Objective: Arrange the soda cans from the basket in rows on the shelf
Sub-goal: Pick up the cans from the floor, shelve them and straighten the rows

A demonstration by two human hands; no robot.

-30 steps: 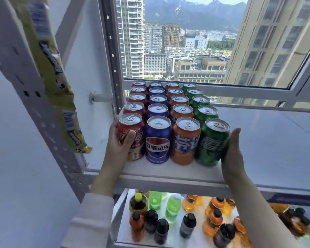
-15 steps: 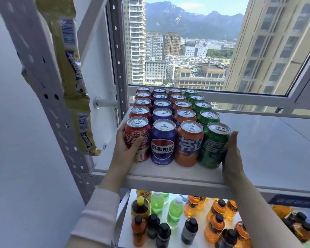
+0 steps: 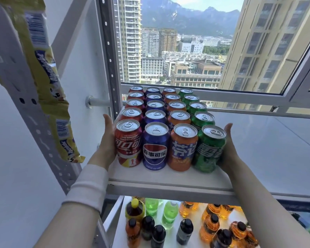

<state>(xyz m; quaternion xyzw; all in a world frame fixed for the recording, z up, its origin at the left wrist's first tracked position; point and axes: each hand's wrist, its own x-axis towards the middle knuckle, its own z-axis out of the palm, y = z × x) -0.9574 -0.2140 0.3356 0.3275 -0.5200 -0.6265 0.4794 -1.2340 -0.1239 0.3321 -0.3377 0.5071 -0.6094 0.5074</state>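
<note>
Soda cans stand on the white shelf (image 3: pixel 165 178) in four columns running back toward the window: red, blue, orange and green. The front row is a red can (image 3: pixel 128 143), a blue can (image 3: pixel 155 146), an orange can (image 3: pixel 183 147) and a green can (image 3: pixel 208 149). My left hand (image 3: pixel 106 140) lies flat against the left side of the front red can, fingers pointing away from me. On the opposite side, my right hand (image 3: pixel 229 149) presses flat on the front green can. The basket is out of view.
A strip of yellow snack packets (image 3: pixel 48 86) hangs along the perforated grey upright (image 3: pixel 25 111) at the left. The lower shelf (image 3: pixel 118 228) carries bottles of dark, green and orange drinks. A window frame (image 3: pixel 240 99) runs right behind the last row of cans.
My left thumb has come off the front of the red can, and that hand now lies flat along its side. The right hand stays against the green can. The view has moved closer.
</note>
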